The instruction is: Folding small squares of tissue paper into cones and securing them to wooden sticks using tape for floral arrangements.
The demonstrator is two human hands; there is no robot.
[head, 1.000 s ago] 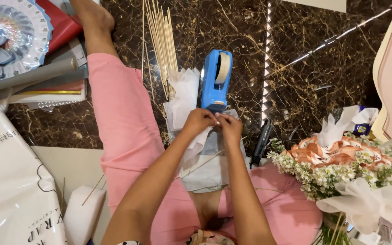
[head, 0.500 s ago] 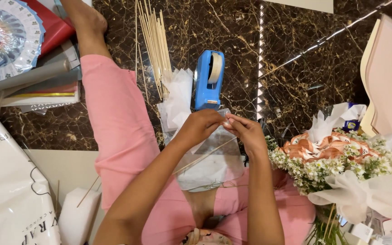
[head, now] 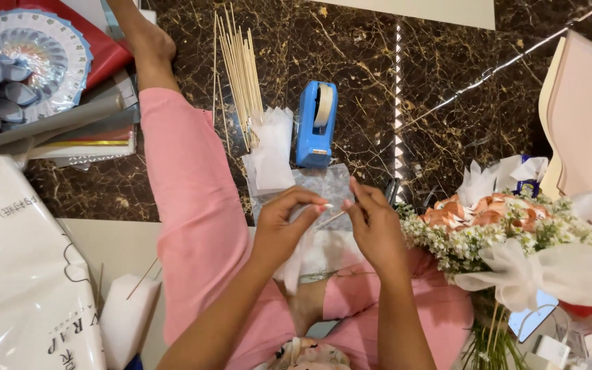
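Thin wooden stick was pinched at both ends, held level above the lap, just in front of the crumpled clear wrap on the dark marble floor. Left hand: thumb and forefinger pressed together on the stick's near end, other fingers curled. Right hand: fingertips closed on the far end, apparently with a bit of tape or clear film there; too small to tell which.

Judged step: fixing or wrapping something small onto the stick tip. Next move would call for a steady pinch from one hand while the other freed itself, likely towards the blue tape dispenser just beyond the wrap.

Room: tight to the right, where the bouquet with its white ribbon lay almost against the right wrist; a careless swing could have brushed the small white flowers. To the left, the pink-trousered leg ran alongside, with white tissue sheets and a bundle of spare sticks near the dispenser. Open floor lay beyond the dispenser. White printed bag and foam block sat well apart, lower left.
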